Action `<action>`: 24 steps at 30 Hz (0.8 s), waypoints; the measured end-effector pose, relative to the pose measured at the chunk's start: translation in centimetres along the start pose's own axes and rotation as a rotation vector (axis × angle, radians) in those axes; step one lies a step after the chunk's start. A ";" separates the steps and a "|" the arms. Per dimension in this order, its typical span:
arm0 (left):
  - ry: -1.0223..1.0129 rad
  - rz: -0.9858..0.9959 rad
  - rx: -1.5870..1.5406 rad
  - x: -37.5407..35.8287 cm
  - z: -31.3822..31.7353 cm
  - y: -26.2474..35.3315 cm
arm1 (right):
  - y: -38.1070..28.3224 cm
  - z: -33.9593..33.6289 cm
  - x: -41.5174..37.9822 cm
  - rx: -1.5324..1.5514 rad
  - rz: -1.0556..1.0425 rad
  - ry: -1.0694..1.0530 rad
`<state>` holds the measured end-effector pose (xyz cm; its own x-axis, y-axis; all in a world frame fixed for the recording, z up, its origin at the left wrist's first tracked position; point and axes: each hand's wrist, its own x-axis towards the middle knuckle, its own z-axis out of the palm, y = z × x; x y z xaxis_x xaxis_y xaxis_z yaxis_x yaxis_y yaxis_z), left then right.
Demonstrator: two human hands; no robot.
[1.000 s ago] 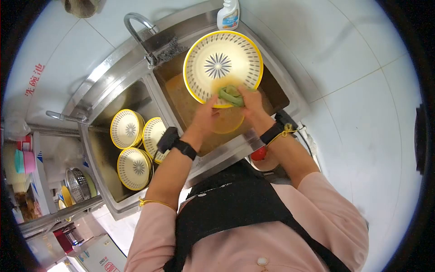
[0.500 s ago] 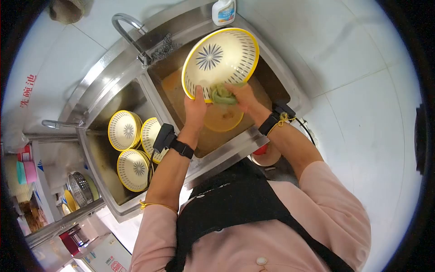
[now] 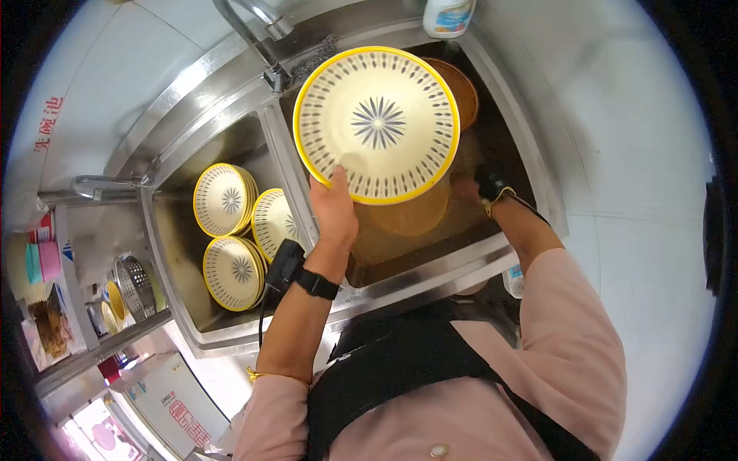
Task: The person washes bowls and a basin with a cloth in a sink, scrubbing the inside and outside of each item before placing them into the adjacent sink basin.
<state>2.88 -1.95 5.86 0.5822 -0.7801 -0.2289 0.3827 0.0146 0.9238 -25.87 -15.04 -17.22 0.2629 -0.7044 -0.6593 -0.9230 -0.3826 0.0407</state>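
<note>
My left hand (image 3: 334, 209) grips the lower left rim of a cream bowl (image 3: 377, 123) with a yellow edge and a dark starburst pattern, thumb on the inside. The bowl is held above the brownish water of the right sink basin (image 3: 400, 265), its inside facing me. My right hand (image 3: 466, 189) is down in the murky water at the right side of the basin, its fingers hidden. Under the water, below the held bowl, a yellowish round dish (image 3: 411, 219) shows dimly. A brown round vessel (image 3: 455, 92) sits behind the bowl's right edge.
Several matching bowls (image 3: 223, 200) stand in stacks in the left basin. A faucet (image 3: 265, 46) rises behind the divider, and another faucet (image 3: 108, 184) is at the far left. A white bottle (image 3: 449, 17) stands on the back ledge. Shelves with a colander (image 3: 134, 288) are at left.
My right hand has left the bowl and gone down into the water on the right; the green cloth it held is out of sight. The bowl has turned to face me more squarely.
</note>
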 end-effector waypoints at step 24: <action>-0.164 -0.959 -0.714 -1.8 2.5 -3.2 | -15.9 -18.6 -21.9 0.269 -0.586 1.258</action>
<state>-1.23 -2.15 4.09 -0.2340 -0.7328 -0.6390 0.9500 -0.3120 0.0098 -11.71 -4.66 10.52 0.5607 -0.5952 0.5756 -0.5815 -0.7779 -0.2380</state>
